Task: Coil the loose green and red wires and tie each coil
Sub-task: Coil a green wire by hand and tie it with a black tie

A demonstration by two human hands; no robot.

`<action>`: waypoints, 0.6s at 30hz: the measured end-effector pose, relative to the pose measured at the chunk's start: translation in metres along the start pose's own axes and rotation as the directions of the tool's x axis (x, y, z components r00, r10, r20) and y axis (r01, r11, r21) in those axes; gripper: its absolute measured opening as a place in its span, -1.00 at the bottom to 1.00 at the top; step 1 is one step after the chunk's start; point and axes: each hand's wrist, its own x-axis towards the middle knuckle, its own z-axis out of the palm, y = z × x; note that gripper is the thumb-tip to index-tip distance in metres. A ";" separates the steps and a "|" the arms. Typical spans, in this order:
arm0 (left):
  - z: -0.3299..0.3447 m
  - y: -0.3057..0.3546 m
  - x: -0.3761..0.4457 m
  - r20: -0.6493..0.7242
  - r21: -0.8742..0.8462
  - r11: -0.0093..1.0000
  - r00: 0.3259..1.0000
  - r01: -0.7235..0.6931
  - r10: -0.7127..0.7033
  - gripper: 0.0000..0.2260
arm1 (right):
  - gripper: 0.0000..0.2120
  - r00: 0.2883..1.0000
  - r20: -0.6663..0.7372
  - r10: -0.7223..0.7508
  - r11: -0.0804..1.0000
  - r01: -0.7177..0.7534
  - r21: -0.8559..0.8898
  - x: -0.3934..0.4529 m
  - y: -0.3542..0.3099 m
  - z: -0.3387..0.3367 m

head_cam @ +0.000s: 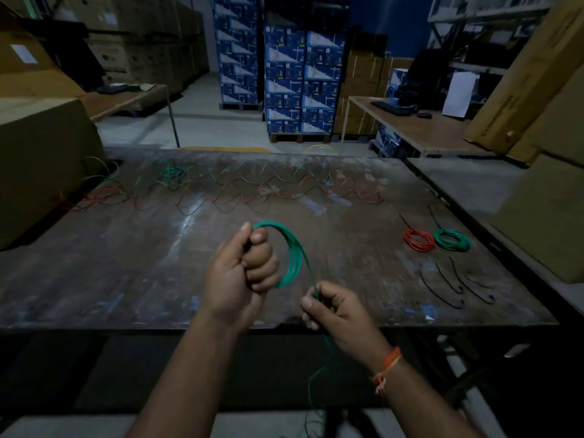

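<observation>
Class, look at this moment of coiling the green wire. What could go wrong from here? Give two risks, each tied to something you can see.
1. The left hand grips an untied green coil; a looser grip may let the loops spring apart.
2. The wire tail below the right hand hangs off the table edge and might snag or kink as it is drawn in.

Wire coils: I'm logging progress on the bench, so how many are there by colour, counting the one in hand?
Green coils: 2, one on the table, one gripped in the left hand
Red coils: 1
Total: 3
</observation>
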 end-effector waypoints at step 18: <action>0.080 -0.060 0.001 -0.160 0.086 0.986 0.975 -0.145 0.157 -0.69 | -0.83 0.951 0.302 0.066 0.958 0.025 -0.286 -0.010 -0.062 -0.136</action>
